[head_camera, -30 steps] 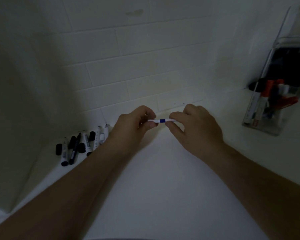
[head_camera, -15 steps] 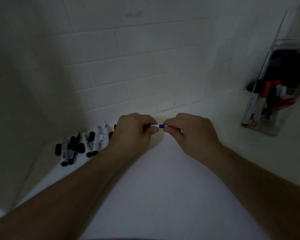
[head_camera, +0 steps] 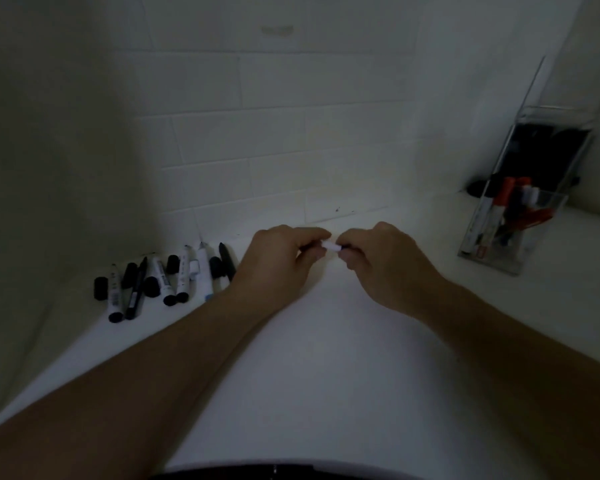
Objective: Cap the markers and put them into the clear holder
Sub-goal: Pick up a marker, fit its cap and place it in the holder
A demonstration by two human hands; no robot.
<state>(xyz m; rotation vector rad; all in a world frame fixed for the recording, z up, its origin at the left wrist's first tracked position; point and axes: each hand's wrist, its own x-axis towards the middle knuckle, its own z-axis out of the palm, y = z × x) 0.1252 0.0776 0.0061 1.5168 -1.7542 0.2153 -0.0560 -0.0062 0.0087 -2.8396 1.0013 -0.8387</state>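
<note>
My left hand (head_camera: pixel 281 258) and my right hand (head_camera: pixel 381 261) meet at the middle of the white counter, both pinching one small white marker (head_camera: pixel 331 245). Only a short white piece of it shows between the fingertips; the rest is hidden inside the hands. A row of several black-and-white markers and loose black caps (head_camera: pixel 160 278) lies on the counter to the left of my left hand. The clear holder (head_camera: pixel 489 258) stands at the far right with red, white and black markers inside it.
A white tiled wall (head_camera: pixel 274 150) runs close behind the hands. A pale panel (head_camera: pixel 32 202) rises at the left beside the marker row. The white counter (head_camera: pixel 326 358) stretches toward me between my forearms.
My hands have closed in on each other along the marker. The blue band seen between the fingers before is now covered, leaving a short white piece showing.
</note>
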